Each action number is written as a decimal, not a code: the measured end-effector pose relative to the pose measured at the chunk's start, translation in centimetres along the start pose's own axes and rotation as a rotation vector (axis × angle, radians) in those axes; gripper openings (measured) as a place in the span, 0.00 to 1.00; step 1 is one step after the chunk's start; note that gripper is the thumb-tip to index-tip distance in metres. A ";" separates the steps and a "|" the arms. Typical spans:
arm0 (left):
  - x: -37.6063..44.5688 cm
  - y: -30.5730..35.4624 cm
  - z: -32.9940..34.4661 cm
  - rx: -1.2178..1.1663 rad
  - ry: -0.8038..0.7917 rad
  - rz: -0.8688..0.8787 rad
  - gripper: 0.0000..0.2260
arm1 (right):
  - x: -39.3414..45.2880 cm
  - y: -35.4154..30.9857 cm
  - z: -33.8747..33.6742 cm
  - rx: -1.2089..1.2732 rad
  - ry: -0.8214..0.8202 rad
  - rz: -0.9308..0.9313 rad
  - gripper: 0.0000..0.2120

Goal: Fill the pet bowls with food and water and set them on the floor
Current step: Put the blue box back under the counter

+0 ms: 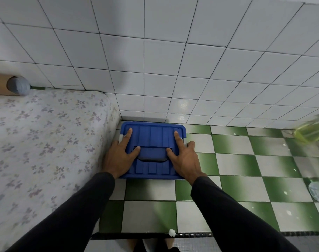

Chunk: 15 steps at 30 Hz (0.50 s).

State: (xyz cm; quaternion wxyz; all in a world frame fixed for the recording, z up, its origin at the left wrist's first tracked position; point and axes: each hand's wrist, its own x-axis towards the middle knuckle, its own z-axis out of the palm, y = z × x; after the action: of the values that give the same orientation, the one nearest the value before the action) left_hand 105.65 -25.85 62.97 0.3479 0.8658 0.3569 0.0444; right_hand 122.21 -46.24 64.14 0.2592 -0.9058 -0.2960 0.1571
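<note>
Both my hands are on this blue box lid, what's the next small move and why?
Probably lift the blue lid off. The left hand and right hand lie spread on its two sides, thumbs by the central handle, and the box sits closed on the checkered floor against the wall. No pet bowl is clearly in view yet.

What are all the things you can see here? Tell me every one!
box: one, blue lid with a dark handle, on the floor in the corner between mattress and wall
mattress: one, pale with purple flowers, left
floor: green and white checked tiles
wall: white tiles, behind the box
grey ball-like thing: one, far left above the mattress; cannot tell what it is
yellow-green thing: one, blurred, right edge by the wall
clear thing: one, right edge on the floor, cut off
white scrap: one, on the near floor
left hand: flat on the lid, left side
right hand: flat on the lid, right side
sleeves: two, black
</note>
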 end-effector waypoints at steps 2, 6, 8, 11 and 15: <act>-0.6 0.1 -0.2 -0.027 0.010 0.019 0.35 | -0.7 -0.3 -0.2 -0.016 0.009 0.013 0.36; -2.1 0.0 -0.8 -0.072 0.045 0.055 0.35 | -2.4 -1.2 -0.6 -0.032 0.020 0.032 0.36; -3.0 -0.2 -1.1 -0.066 0.058 0.071 0.35 | -3.5 -1.5 -0.6 -0.026 0.031 0.036 0.36; -4.4 -0.3 -1.4 -0.043 0.067 0.086 0.35 | -5.3 -1.7 -0.7 -0.015 0.059 0.038 0.36; -6.7 -0.1 -1.7 -0.038 0.070 0.077 0.34 | -7.7 -1.7 -1.0 -0.013 0.078 0.037 0.36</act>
State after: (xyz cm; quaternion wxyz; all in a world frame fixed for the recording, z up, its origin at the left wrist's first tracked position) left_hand 100.12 -29.17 65.35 0.3495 0.8701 0.3342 0.0950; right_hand 115.89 -50.24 66.95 0.2617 -0.9183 -0.2698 0.1244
